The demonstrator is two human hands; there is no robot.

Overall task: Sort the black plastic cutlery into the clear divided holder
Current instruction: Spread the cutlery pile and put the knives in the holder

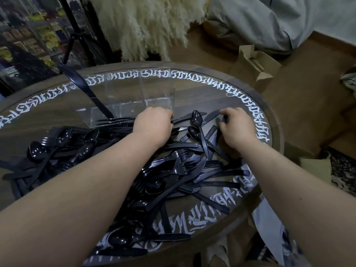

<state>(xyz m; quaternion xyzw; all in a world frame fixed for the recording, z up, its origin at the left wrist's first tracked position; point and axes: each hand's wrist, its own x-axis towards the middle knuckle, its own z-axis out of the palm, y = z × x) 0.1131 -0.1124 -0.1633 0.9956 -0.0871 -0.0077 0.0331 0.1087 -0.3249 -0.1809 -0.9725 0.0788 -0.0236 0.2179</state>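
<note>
A knife is pinched in the curled left hand; another knife is gripped by the right hand, near the table's far edge. Just beside, the clear holder could be knocked or misloaded amid the tangled cutlery pile.

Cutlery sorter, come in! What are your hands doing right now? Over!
Left hand grips a knife handle. Right hand pinches another piece. Clear holder holds one knife, leaning. Big pile unsorted.
</note>
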